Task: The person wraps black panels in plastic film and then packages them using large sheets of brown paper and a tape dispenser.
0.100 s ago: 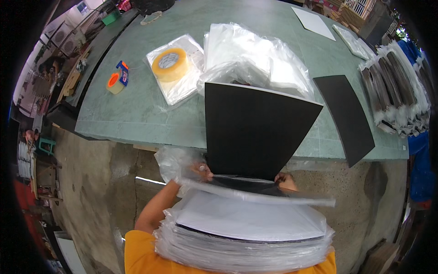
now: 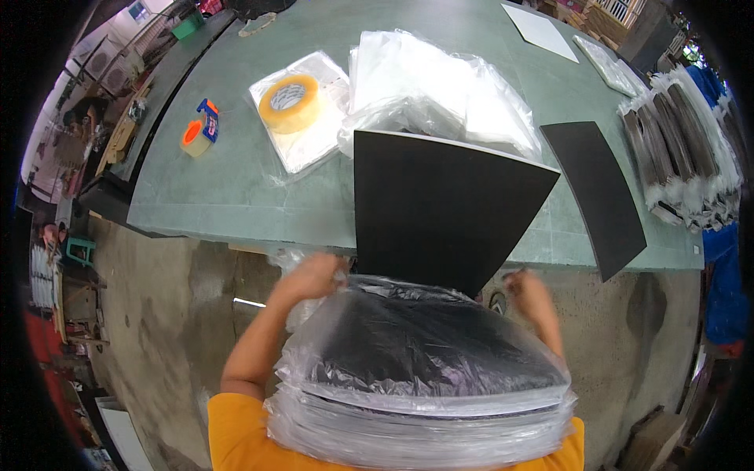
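"Where do we find the flat black panel in clear plastic (image 2: 440,337)?"

"Between and below the left hand (image 2: 314,276) and the right hand (image 2: 532,296), topping a plastic-wrapped stack (image 2: 424,441) whose layers we cannot count."

"Their grip?"

"Both hands are blurred; we cannot tell whether either closes on anything."

"What else do we count?"

"One upright black rigid board (image 2: 452,212), its foot hidden behind the panel; one translucent yellow tape roll (image 2: 294,122)."
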The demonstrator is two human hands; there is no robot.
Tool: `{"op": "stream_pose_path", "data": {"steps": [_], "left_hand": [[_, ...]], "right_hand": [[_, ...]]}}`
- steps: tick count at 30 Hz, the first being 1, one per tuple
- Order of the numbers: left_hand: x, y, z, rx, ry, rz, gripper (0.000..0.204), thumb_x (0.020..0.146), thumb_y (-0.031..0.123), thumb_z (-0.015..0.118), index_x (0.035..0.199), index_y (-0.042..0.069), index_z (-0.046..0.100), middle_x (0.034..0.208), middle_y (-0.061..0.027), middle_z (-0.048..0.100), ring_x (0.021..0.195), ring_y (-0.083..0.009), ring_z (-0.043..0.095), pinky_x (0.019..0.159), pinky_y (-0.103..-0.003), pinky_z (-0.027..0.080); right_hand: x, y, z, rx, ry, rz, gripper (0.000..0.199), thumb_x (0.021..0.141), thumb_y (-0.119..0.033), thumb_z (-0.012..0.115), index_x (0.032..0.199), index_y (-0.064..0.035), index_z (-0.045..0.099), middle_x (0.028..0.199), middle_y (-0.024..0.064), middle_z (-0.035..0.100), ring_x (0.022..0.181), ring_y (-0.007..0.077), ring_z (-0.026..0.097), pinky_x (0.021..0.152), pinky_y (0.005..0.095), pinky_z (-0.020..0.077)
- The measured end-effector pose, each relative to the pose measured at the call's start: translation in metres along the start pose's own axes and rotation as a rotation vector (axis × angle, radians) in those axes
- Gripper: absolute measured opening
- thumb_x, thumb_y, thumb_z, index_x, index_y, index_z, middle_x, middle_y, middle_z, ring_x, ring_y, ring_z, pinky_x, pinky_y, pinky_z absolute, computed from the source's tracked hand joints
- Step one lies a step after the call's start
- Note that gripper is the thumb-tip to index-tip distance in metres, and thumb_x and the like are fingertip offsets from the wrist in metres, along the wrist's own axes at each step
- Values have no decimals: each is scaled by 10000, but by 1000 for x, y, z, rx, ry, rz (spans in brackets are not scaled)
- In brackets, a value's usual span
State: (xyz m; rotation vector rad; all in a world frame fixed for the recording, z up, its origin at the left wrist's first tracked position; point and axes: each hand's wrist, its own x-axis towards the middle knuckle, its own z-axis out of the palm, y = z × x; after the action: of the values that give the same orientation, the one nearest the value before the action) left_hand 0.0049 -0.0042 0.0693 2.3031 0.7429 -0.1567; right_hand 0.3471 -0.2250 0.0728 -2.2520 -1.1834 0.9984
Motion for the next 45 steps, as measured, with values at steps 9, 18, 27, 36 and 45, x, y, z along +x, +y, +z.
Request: {"op": "stream_pose_path", "data": {"steps": [9,18,27,36,45], "left_hand": [[4,98,15,-619,-572,378,324,839,330,538,970,36,575,970,-130,593,914,-251,563,798,-351,431],[63,146,-36,-749,146,555,612,835,518,457,1153,-3,423,1073,-82,469,1001,-153,425,861,-299,341],[49,140,-83,-832,120,281,702,619,-118,579,1257,54,339,755,-34,571,739,-101,558,685,-230,439],[56,140,-70,-162,533,443,592,663,13,660,1208,68,436,810,-58,561,693,-114,517,645,-232,428],[48,109,-35,-348,460,172,438,724,234,686,1074,10,547,893,-100,592,760,-144,538,645,-266,432]], "right_hand": [[-25,-63,42,21,-899,-555,704,857,-545,345,1348,-53,239,1412,163,180,1319,286,118,1049,431,132],[6,-126,8,468,-551,-537,369,852,-332,546,959,21,564,814,51,592,751,114,526,678,275,436],[-9,-116,-30,326,-543,-585,473,645,-159,760,1037,3,551,818,15,589,759,111,543,680,249,444],[-22,-140,-42,460,-51,-390,204,685,-172,724,683,-1,613,573,5,563,540,66,496,504,221,403],[6,-97,-28,1502,-224,-244,175,744,-167,676,781,-26,579,684,49,599,573,107,554,491,225,444]]}}
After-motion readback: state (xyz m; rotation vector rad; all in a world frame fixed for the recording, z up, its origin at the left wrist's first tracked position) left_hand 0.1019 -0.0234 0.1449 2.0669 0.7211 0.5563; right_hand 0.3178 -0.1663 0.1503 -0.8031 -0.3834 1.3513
